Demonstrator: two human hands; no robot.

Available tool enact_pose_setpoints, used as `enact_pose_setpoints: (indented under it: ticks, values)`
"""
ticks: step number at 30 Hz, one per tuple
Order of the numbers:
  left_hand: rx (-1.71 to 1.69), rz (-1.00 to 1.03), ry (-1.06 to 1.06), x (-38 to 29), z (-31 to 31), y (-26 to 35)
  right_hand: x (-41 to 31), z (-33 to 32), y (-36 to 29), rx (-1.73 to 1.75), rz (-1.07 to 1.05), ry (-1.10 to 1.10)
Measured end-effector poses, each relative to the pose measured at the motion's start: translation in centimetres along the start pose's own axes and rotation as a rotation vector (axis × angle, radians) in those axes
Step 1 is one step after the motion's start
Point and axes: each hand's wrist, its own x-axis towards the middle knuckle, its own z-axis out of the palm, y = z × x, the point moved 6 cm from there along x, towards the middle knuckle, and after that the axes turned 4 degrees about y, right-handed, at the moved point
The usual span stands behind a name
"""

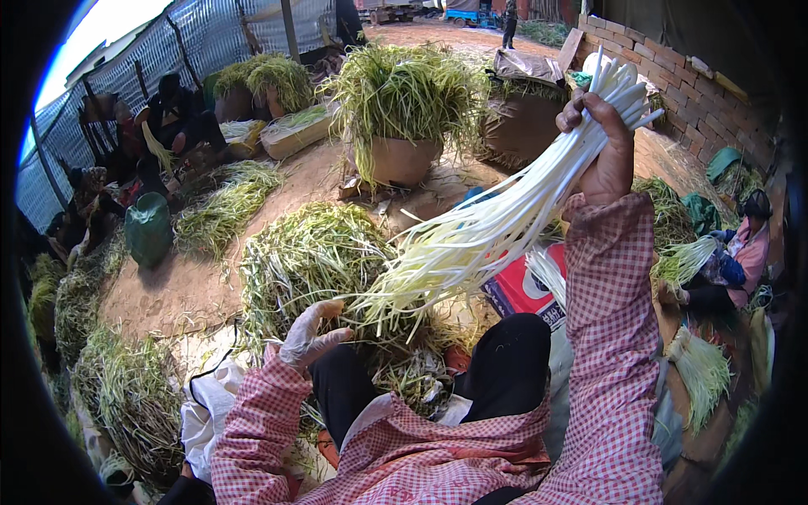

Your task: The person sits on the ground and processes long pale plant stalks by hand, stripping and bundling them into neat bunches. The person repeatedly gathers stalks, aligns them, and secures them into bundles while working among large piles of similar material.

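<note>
Raised at the upper right, my bare right hand (603,148) grips a bunch of blanched chives (486,233) around its white stems. The stem ends stick up above my fist. Long pale yellow leaves hang down to the left. Just below the leaf tips, my left hand (314,336) wears a thin whitish glove. Its thumb and fingers are apart, with nothing between them. A heap of loose green and yellow leaves (315,259) lies before my knees. Beside my right knee, a red and blue printed bag (527,284) has more white stems (546,274) on it.
A basket (404,161) heaped with leaves stands ahead. A person in pink (748,252) sits at the right with chives, near a tied bunch (701,372). Other people (173,120) sit at the left. A green sack (148,230) and leaf piles (126,391) line the left side.
</note>
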Motion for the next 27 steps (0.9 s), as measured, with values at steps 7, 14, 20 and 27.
enact_pose_setpoints:
  ticks: [7, 14, 20, 27]
  values:
    - [-0.081, -0.227, -0.113, -2.6, 1.8, -5.8, 2.9, -4.3, -4.8, -0.281, -0.067, 0.029]
    - [-0.075, -0.127, -0.094, -1.6, 3.2, -4.4, 2.4, -9.1, -9.6, -0.313, -0.113, 0.084]
    - [-0.290, -0.021, -0.155, 2.6, 7.7, 3.4, 1.3, -10.2, -10.0, -0.189, -0.038, 0.006]
    - [-0.405, 0.865, 0.085, 9.1, 14.5, 24.0, -2.0, -0.6, -9.6, -0.069, -0.077, -0.351]
